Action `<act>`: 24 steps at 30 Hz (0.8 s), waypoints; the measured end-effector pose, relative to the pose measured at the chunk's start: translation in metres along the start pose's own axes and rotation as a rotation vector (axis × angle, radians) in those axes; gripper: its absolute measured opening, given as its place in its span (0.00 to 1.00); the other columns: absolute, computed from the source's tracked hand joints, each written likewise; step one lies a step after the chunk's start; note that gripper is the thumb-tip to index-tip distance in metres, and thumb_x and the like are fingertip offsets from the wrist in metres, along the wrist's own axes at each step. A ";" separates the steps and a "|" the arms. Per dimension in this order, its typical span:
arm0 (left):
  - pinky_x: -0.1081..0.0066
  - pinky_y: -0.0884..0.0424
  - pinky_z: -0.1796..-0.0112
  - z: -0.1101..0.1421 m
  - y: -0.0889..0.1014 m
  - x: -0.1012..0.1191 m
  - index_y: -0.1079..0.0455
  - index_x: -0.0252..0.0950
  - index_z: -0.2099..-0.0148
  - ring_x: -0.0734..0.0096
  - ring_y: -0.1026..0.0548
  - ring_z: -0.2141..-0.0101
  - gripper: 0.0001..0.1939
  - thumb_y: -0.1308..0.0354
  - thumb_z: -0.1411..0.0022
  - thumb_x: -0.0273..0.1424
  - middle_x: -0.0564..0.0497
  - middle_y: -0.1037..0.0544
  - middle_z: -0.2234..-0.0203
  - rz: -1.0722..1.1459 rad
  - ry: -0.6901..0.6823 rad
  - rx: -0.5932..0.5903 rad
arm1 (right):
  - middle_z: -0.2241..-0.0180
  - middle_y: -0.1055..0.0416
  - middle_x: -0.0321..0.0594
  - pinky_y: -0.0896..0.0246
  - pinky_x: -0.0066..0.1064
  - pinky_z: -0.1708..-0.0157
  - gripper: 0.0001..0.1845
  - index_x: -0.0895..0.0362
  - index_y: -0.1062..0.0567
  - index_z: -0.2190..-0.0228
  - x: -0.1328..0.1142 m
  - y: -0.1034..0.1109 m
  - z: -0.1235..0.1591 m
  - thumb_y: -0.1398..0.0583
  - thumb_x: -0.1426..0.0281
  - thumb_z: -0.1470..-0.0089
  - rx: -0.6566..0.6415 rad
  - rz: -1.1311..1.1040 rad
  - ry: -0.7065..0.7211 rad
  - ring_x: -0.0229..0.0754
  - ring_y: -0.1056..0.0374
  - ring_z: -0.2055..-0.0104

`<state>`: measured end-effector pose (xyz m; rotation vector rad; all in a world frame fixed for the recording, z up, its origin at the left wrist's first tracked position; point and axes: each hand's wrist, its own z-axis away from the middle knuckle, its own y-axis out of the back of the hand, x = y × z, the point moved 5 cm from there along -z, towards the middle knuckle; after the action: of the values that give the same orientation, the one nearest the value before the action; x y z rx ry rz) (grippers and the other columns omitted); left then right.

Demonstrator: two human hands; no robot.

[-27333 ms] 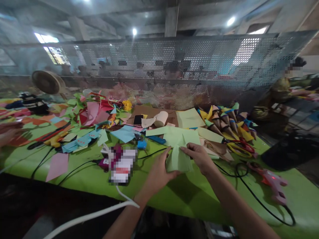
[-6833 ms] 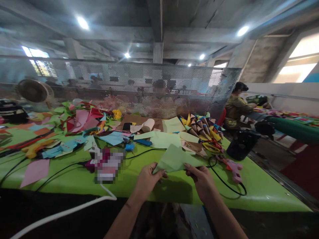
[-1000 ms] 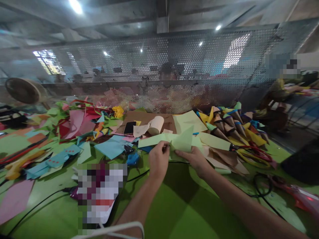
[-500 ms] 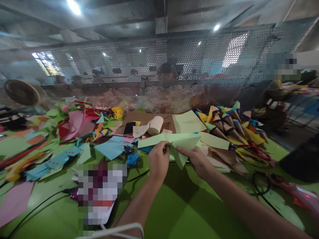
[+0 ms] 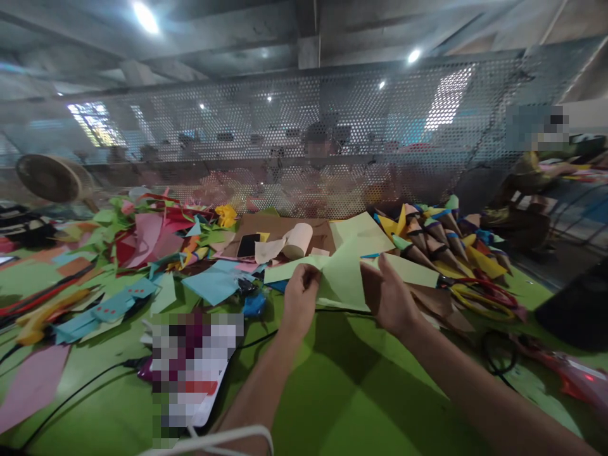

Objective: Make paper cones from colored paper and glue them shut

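Observation:
In the head view, a light green paper sheet (image 5: pixel 342 282) is held up above the green table, its surface bent and slanting. My left hand (image 5: pixel 301 299) is closed, thumb and fingers pinching the left edge of this sheet. At the right edge of the paper is my right hand (image 5: pixel 396 297), its thumb raised apart from the fingers. Those fingers rest at or just behind the sheet's edge; whether they press on it is unclear. Another pale green sheet (image 5: pixel 280 272) lies just behind my left hand.
A paper roll (image 5: pixel 297 240) and a phone (image 5: pixel 249 245) lie behind. Paper cones (image 5: pixel 434 234) are heaped right, near scissors (image 5: pixel 479 297). Coloured scraps (image 5: pixel 147 237) pile up left, with a yellow glue gun (image 5: pixel 50 316). A fan (image 5: pixel 50 178) stands far left; a perforated partition (image 5: pixel 266 139) rises behind.
The sheet, folded to a downward point before, has spread wider between my hands. My right thumb has come off the paper and the right hand has shifted slightly right.

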<state>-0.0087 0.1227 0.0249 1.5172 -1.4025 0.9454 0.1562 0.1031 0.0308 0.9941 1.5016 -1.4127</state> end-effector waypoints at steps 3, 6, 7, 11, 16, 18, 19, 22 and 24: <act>0.74 0.37 0.66 -0.002 -0.004 -0.008 0.35 0.37 0.65 0.72 0.32 0.69 0.04 0.45 0.39 0.31 0.56 0.31 0.73 0.145 0.086 -0.058 | 0.56 0.21 0.43 0.32 0.41 0.56 0.25 0.52 0.23 0.54 -0.009 0.015 -0.006 0.38 0.52 0.49 0.115 0.081 0.120 0.53 0.27 0.52; 0.75 0.39 0.68 0.000 -0.010 -0.011 0.34 0.37 0.65 0.73 0.34 0.71 0.05 0.43 0.40 0.33 0.57 0.32 0.75 0.165 0.150 -0.121 | 0.54 0.21 0.39 0.30 0.38 0.59 0.31 0.47 0.27 0.49 -0.008 0.018 -0.009 0.32 0.66 0.57 0.080 0.141 0.144 0.50 0.26 0.54; 0.75 0.40 0.69 0.001 -0.011 -0.011 0.34 0.37 0.65 0.73 0.34 0.71 0.05 0.42 0.41 0.33 0.57 0.32 0.76 0.154 0.166 -0.134 | 0.56 0.20 0.39 0.30 0.38 0.61 0.33 0.47 0.27 0.48 -0.005 0.015 -0.009 0.32 0.69 0.59 0.042 0.133 0.117 0.50 0.25 0.56; 0.74 0.40 0.69 0.003 -0.011 -0.008 0.33 0.37 0.67 0.73 0.34 0.72 0.05 0.42 0.43 0.33 0.56 0.30 0.75 0.113 0.190 -0.150 | 0.67 0.18 0.41 0.28 0.37 0.69 0.30 0.53 0.22 0.54 0.004 0.006 -0.006 0.30 0.72 0.64 -0.064 0.089 0.036 0.52 0.23 0.65; 0.73 0.40 0.68 0.003 -0.010 -0.006 0.31 0.36 0.69 0.72 0.34 0.71 0.08 0.40 0.45 0.36 0.55 0.29 0.75 0.074 0.183 -0.147 | 0.73 0.19 0.41 0.28 0.37 0.74 0.23 0.55 0.18 0.61 0.010 0.011 -0.007 0.29 0.70 0.65 -0.017 0.062 0.082 0.53 0.22 0.71; 0.72 0.40 0.69 0.003 -0.010 -0.007 0.31 0.36 0.69 0.72 0.34 0.72 0.08 0.40 0.45 0.36 0.55 0.29 0.76 0.067 0.196 -0.130 | 0.72 0.19 0.41 0.28 0.37 0.74 0.23 0.54 0.18 0.61 0.010 0.013 -0.008 0.29 0.69 0.65 0.001 0.050 0.109 0.53 0.22 0.70; 0.72 0.40 0.69 0.003 -0.009 -0.009 0.31 0.36 0.69 0.72 0.34 0.72 0.08 0.40 0.46 0.36 0.55 0.29 0.76 0.073 0.207 -0.123 | 0.72 0.18 0.40 0.27 0.38 0.74 0.24 0.54 0.18 0.61 0.009 0.012 -0.008 0.29 0.69 0.66 0.010 0.045 0.123 0.53 0.22 0.70; 0.73 0.40 0.70 0.004 -0.008 -0.012 0.32 0.36 0.69 0.72 0.34 0.72 0.08 0.39 0.46 0.35 0.55 0.29 0.76 0.096 0.235 -0.096 | 0.70 0.18 0.40 0.27 0.38 0.73 0.25 0.53 0.18 0.61 0.005 0.009 -0.007 0.28 0.70 0.69 0.021 0.041 0.147 0.54 0.22 0.68; 0.73 0.40 0.70 0.004 -0.007 -0.013 0.32 0.36 0.69 0.72 0.34 0.72 0.08 0.39 0.46 0.35 0.55 0.30 0.76 0.098 0.241 -0.089 | 0.70 0.18 0.40 0.27 0.39 0.73 0.26 0.54 0.18 0.61 0.002 0.005 -0.007 0.28 0.70 0.69 0.017 0.048 0.146 0.55 0.23 0.68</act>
<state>-0.0025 0.1238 0.0104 1.2337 -1.3348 1.0728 0.1603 0.1100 0.0271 1.1574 1.5624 -1.3455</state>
